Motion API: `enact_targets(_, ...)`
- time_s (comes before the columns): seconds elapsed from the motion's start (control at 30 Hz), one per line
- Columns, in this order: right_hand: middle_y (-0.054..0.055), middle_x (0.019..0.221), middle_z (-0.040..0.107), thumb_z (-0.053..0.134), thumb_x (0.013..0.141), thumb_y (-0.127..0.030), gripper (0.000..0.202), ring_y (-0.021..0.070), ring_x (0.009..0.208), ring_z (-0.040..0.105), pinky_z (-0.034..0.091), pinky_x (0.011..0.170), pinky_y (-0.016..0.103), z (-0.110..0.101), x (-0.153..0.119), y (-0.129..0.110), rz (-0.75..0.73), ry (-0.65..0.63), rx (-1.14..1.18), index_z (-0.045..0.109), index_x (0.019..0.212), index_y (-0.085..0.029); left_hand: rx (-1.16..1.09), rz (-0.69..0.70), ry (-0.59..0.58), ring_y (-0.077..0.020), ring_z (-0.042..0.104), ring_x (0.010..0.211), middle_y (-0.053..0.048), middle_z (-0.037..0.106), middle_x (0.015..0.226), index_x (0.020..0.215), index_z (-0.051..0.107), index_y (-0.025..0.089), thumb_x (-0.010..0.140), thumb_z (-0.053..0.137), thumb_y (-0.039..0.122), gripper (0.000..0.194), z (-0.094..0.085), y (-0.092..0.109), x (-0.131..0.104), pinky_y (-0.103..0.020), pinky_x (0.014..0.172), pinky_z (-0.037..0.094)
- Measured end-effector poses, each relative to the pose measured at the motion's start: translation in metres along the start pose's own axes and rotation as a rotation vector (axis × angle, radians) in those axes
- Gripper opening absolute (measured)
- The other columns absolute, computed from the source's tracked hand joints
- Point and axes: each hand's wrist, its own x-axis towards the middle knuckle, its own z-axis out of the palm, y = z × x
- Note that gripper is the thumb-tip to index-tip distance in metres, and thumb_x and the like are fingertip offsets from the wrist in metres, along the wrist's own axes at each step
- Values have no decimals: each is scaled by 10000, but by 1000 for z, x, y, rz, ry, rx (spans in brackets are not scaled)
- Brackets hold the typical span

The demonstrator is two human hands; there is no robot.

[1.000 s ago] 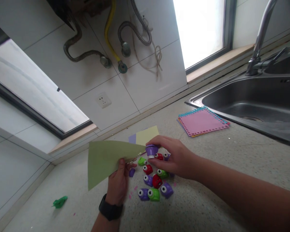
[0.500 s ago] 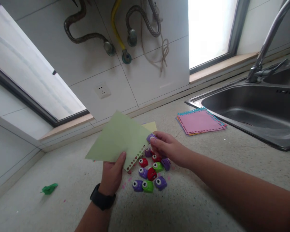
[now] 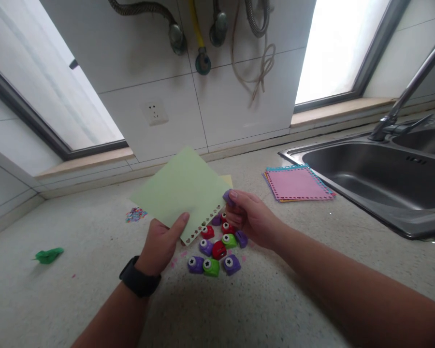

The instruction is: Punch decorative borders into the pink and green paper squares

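Observation:
My left hand (image 3: 165, 241) grips a light green sheet of paper (image 3: 184, 186) by its lower edge, thumb on top. A row of small punched shapes, hearts and stars among them, runs along the sheet's lower right edge. At the right corner of the paper, my right hand (image 3: 253, 215) is closed on a purple craft punch (image 3: 228, 195), its thumb over the punch's top. Whether the paper is inside the punch's slot I cannot tell. Below the sheet, several red, green (image 3: 210, 267) and purple craft punches (image 3: 232, 264) lie on the counter.
A stack of pink and other coloured sheets (image 3: 299, 183) with punched edges lies beside the steel sink (image 3: 366, 169). Paper confetti (image 3: 136, 214) is heaped at the left, behind a crumpled green thing (image 3: 49, 255). A yellow sheet (image 3: 226, 181) shows behind the held paper.
The camera view has tilted down and shifted, bringing the confetti heap into sight. My right thumb now lies over the punch's top. Both hands keep hold of the paper and punch.

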Motion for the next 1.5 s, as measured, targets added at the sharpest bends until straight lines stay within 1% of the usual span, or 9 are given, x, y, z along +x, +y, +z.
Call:
enact_targets(0.13,-84,573,277,684,846,-430,425,80,479,235,166,462,258,2,0,5,-10,0,7,370,655,-216,-21,-10,-14,-277,688,1052,-132,763,1055,1057,743,111,784,752,456,440,2,1,0,-383,999,502)
enact_targets(0.3,-88,562,265,704,828,-433,428,83,484,191,141,463,263,4,1,9,-36,33,-36,384,647,-214,-18,17,-15,-280,683,1064,-129,759,1076,1116,726,114,789,746,454,472,4,5,0,-388,989,514)
enact_targets(0.57,-86,546,277,729,804,-424,439,79,479,207,153,447,251,6,1,12,-41,54,-41,386,631,-213,-25,26,-47,-277,675,1090,-132,749,1112,1127,712,108,818,713,461,469,5,6,-2,-390,1007,508)
enact_targets(0.7,-88,537,267,729,810,-408,449,77,468,200,153,439,253,6,1,14,-50,46,-29,371,619,-215,1,18,-93,-282,659,1127,-130,727,1179,1167,688,110,834,688,482,499,5,8,-3,-411,1034,492)
enact_targets(0.9,-83,540,282,716,836,-382,409,76,464,212,140,441,256,5,2,15,-62,44,-19,410,629,-207,9,52,-122,-269,635,1178,-106,704,1239,1230,661,157,869,667,445,462,4,7,-4,-411,1076,462)
enact_targets(1.07,-81,537,293,707,854,-355,391,78,466,231,170,439,251,4,3,16,-87,57,-27,421,631,-207,30,82,-132,-268,612,1214,-96,706,1234,1237,659,173,882,653,432,439,5,7,-3,-423,1108,433)
enact_targets(1.33,-84,540,311,705,858,-361,365,74,462,239,173,420,230,0,5,19,-99,56,-34,444,655,-206,77,136,-132,-277,569,1265,-102,739,1148,1237,653,148,885,651,424,447,4,5,-2,-455,1167,349)
enact_targets(1.5,-87,541,322,692,869,-388,351,75,458,248,222,416,213,-2,6,20,-74,44,-69,453,678,-214,93,163,-127,-279,574,1260,-102,750,1113,1246,644,145,888,646,419,451,5,6,-2,-465,1159,358)
